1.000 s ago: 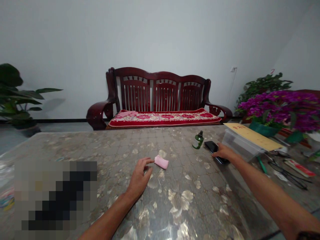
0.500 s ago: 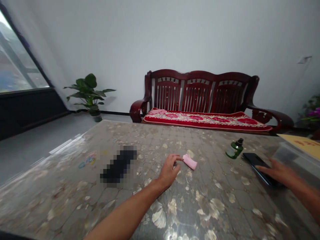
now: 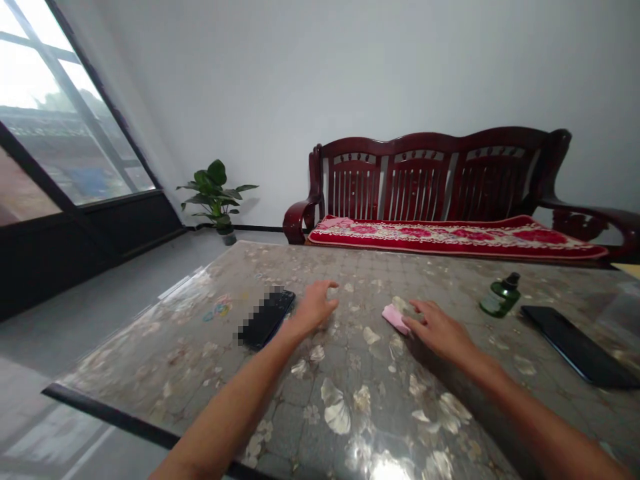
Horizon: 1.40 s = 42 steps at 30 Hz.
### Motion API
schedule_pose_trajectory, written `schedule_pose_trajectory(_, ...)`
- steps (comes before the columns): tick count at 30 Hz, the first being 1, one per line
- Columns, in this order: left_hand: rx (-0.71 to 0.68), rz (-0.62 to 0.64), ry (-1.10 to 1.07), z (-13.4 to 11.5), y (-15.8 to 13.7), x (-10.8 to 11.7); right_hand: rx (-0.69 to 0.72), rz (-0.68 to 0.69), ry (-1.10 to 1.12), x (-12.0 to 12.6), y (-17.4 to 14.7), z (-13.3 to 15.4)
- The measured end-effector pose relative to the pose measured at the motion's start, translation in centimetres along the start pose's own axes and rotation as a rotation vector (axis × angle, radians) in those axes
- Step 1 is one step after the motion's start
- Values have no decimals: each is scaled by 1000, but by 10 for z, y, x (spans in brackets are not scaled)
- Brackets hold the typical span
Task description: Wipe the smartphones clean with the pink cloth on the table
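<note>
A small folded pink cloth (image 3: 395,319) lies on the table in front of me. My right hand (image 3: 443,328) is at its right end, thumb and forefinger apart, the thumb seeming to touch the cloth. My left hand (image 3: 315,307) hovers over the table to the left of the cloth, holding nothing, its fingers apart. Beside my left wrist lies a black phone (image 3: 273,319), partly blurred out by pixel blocks. On the right, a larger dark phone or tablet (image 3: 575,345) rests flat near a green bottle with a black pump top (image 3: 500,297).
The table (image 3: 345,360) has a clear cover with a floral pattern. Several coloured rings (image 3: 220,308) lie at left. A clear plastic box (image 3: 623,313) is at the right edge. Behind stand a wooden bench (image 3: 440,143) with a red runner and a potted plant (image 3: 215,193).
My left hand has left the pink cloth and moved left towards the black phone. My right hand has come off the dark device and over to the cloth. The view has turned left.
</note>
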<state>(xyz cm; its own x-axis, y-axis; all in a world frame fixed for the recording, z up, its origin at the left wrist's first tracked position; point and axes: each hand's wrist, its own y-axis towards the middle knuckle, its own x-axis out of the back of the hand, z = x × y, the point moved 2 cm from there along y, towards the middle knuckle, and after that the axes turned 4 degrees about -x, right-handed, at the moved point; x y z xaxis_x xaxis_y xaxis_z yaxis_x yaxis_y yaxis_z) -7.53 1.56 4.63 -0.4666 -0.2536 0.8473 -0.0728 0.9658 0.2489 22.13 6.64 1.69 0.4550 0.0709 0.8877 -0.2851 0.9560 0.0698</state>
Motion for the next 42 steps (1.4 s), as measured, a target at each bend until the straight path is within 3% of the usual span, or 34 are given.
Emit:
schedule_pose_trajectory(4, 137, -22, 154, 42, -22, 38, -7, 44, -63, -15, 6, 17)
schedule_pose_trajectory(6, 291, 10, 369, 60, -37, 51, -6, 29, -99, -21, 6, 23)
schedule_pose_trajectory(11, 464, 161, 564, 88, -59, 63, 57, -32, -98, -32, 8, 27)
schedule_pose_trajectory(17, 439, 211, 505, 108, -55, 54, 58, -79, 80, -40, 13, 13)
schedule_pose_trajectory(26, 443, 231, 454, 114, -49, 60, -94, -121, 650, -47, 21, -5)
schedule_pose_trajectory(33, 605, 151, 45, 127, -40, 92, -207, -157, 1088, -40, 22, -9)
schedule_pose_trajectory(37, 621, 115, -369, 111, -33, 109, -246, -168, 1158, -36, 21, -8)
schedule_pose_trajectory(39, 615, 158, -651, 93, -29, 104, -257, -170, 1174, -36, 21, -9)
schedule_pose_trajectory(42, 616, 253, -1014, 61, -20, 78, -265, -169, 1208, -35, 22, -11)
